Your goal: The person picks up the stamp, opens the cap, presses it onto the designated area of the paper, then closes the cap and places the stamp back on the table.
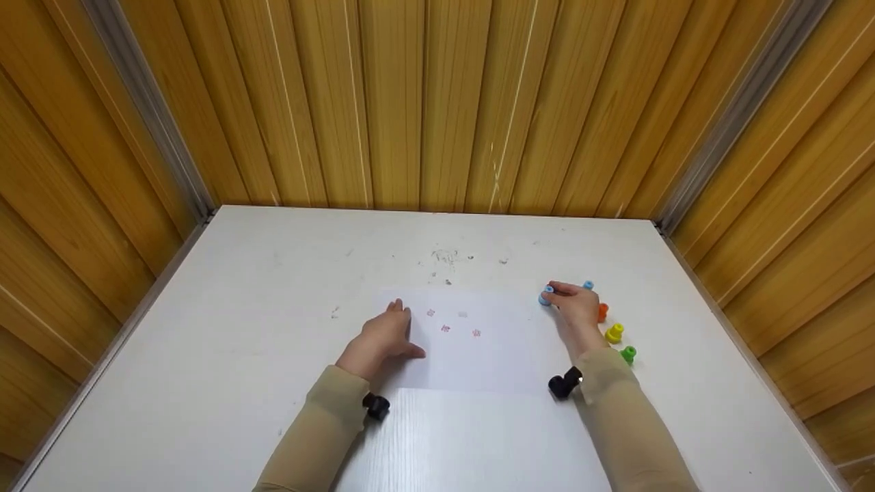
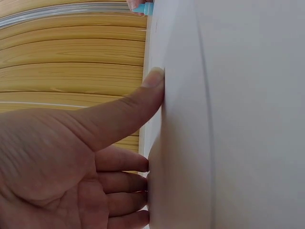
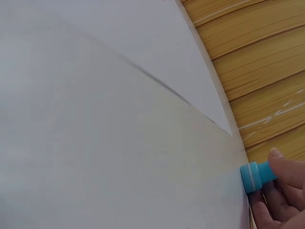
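Observation:
A white sheet of paper [image 1: 478,362] lies on the table, with several small reddish flower-like prints and one fainter print on it. My left hand [image 1: 385,336] rests at the sheet's left side, thumb spread from the fingers and fingertips touching the surface. In the left wrist view the thumb [image 2: 138,105] presses on the paper and the hand holds nothing. Just off the sheet's right edge, my right hand [image 1: 577,305] pinches a light blue stamp [image 3: 252,176] between thumb and fingers. The stamp's wide end seems to be at the tabletop; whether they touch I cannot tell.
To the right of my right hand stand another blue stamp [image 1: 588,285], an orange stamp [image 1: 603,313], a yellow stamp [image 1: 614,333] and a green stamp [image 1: 628,354]. Dark smudges [image 1: 444,257] mark the white table [image 1: 273,273]. Wood-patterned walls [image 1: 444,102] enclose its back and sides.

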The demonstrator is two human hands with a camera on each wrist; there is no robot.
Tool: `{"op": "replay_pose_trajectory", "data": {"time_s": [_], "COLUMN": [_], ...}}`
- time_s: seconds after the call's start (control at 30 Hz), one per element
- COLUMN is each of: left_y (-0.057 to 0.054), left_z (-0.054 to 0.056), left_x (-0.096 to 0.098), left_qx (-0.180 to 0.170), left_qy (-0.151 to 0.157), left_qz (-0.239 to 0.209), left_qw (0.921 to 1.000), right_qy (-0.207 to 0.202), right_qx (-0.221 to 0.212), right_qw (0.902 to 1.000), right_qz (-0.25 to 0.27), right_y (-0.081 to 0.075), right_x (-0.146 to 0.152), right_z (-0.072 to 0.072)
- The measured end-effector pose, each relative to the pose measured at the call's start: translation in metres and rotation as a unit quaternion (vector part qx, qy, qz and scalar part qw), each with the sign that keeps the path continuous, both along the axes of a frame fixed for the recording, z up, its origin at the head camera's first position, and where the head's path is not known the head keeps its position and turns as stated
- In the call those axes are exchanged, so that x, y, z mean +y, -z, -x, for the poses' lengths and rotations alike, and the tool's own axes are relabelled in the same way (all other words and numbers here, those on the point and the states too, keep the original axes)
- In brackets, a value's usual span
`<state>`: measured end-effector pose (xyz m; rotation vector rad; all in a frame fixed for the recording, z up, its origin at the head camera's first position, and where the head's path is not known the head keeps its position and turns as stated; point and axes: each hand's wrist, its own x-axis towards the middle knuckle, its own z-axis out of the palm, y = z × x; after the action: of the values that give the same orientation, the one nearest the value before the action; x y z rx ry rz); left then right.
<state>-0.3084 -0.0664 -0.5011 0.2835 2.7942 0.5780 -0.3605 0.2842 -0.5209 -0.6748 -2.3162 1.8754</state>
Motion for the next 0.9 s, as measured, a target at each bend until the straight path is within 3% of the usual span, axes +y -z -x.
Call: {"op": "replay_pose_trajectory", "data": {"time_s": [0.13,0.33,0.53,0.73,0.83,0.9], "left_y": [0.001,0.002,0.000,-0.005,-0.009,-0.012], "left_z": [-0.001,0.000,0.000,-0.001,-0.001,-0.001], "left_x": [0.000,0.000,-0.002,0.000,0.006,0.012], "left_qx": [-0.004,-0.005,0.008,0.025,0.046,0.065], "left_qy": [-0.006,-0.005,0.010,0.012,0.004,-0.002], "left_qz": [-0.006,-0.011,-0.001,0.001,-0.021,-0.066], "left_qw": [1.0000,0.9999,0.9999,0.9996,0.9987,0.9957], "right_qy": [-0.012,-0.014,-0.010,-0.049,-0.076,-0.098], "right_qx": [-0.005,-0.012,0.021,0.058,0.081,0.099], "right_qw": [0.9993,0.9989,0.9985,0.9962,0.9933,0.9901], "right_qz": [-0.035,-0.043,-0.049,-0.043,-0.030,-0.018], "right_y": [-0.001,-0.008,-0.016,-0.028,-0.032,-0.034], "right_x": [0.000,-0.002,-0.015,-0.037,-0.050,-0.060], "right_z": [-0.002,-0.005,-0.012,-0.023,-0.030,-0.034]}}
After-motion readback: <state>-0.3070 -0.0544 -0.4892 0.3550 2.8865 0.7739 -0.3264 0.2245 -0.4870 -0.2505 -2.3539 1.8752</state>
